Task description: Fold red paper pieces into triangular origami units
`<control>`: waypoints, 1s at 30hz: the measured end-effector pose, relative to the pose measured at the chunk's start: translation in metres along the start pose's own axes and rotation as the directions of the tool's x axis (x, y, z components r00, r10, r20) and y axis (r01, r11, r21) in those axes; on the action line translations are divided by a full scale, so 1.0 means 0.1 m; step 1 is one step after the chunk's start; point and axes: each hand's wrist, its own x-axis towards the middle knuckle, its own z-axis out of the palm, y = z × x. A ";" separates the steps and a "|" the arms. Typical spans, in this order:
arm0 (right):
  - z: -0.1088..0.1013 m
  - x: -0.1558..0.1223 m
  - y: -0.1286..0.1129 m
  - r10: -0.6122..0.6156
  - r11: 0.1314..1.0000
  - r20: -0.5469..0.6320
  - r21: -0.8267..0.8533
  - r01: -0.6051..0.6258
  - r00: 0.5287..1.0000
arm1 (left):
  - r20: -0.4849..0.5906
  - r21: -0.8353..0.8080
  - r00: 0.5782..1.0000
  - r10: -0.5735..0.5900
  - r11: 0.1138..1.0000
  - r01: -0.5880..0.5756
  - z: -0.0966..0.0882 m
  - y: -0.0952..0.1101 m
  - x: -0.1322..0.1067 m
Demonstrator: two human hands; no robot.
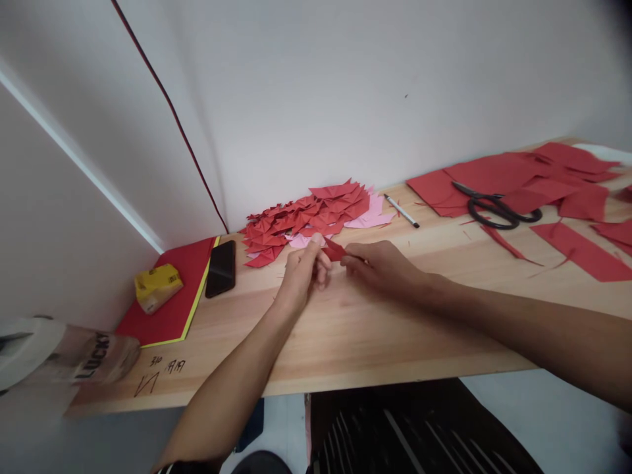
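While both hands are meeting low over the light wooden counter (pixel 345 336), a small folded piece of red paper (pixel 334 250) is sitting between them, near the counter's middle. The left hand (pixel 302 270) is pinching its left end in a narrow grip, and the right hand (pixel 380 266) is doing the same at the right end. Just behind, a heap of folded red paper pieces (pixel 306 217) is lying on pink sheets (pixel 375 209). At far left, a crinkled clear bag (pixel 99 355) is showing the word "LUCKY". Black handwriting (pixel 165 368) is marking the counter nearby, too scrawled to read. Black scissors (pixel 496 207) are resting on flat red paper sheets (pixel 518 172) to the right.
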 end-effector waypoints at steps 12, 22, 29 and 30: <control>0.01 0.06 0.08 0.092 0.758 0.137 0.633 -0.159 0.986 | -0.002 -0.042 0.999 0.048 0.998 -0.048 0.03 -0.11 0.02; 0.03 0.04 0.08 -0.010 0.739 0.223 0.658 -0.143 0.975 | -0.009 -0.155 0.998 0.055 0.986 -0.055 0.06 -0.15 -0.01; 0.01 0.04 0.05 0.018 0.770 0.262 0.612 -0.180 0.965 | -0.069 -0.034 0.997 0.040 0.999 -0.042 0.05 -0.12 -0.01; 0.00 0.04 0.04 0.031 0.798 0.248 0.577 -0.174 0.968 | -0.066 -0.003 0.997 0.040 0.999 -0.040 0.04 -0.11 0.00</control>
